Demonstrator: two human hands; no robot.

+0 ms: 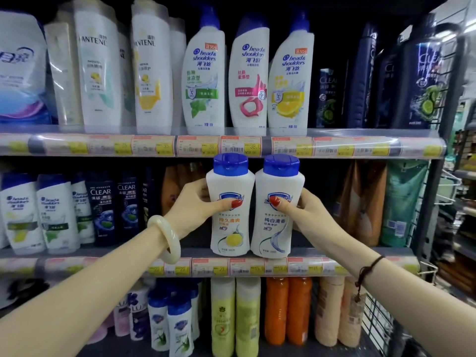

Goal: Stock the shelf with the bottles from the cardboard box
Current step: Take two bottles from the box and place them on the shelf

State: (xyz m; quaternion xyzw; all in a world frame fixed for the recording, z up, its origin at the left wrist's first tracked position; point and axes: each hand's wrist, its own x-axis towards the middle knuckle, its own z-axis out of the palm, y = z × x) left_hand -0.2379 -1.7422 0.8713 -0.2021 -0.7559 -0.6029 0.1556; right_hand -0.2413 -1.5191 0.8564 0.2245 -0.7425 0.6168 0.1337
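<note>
Two white bottles with blue caps stand side by side at the front edge of the middle shelf. My left hand grips the left bottle, which has a lemon on its label. My right hand grips the right bottle, which has a grey swirl on its label. The two bottles touch at the shoulders. Behind them the shelf looks dark and empty. The cardboard box is not in view.
White shampoo bottles and dark blue bottles fill the top shelf. Dark bottles stand left of the gap, brown and green refill pouches right of it. Yellow and orange bottles fill the bottom shelf. A wire rack is at the right.
</note>
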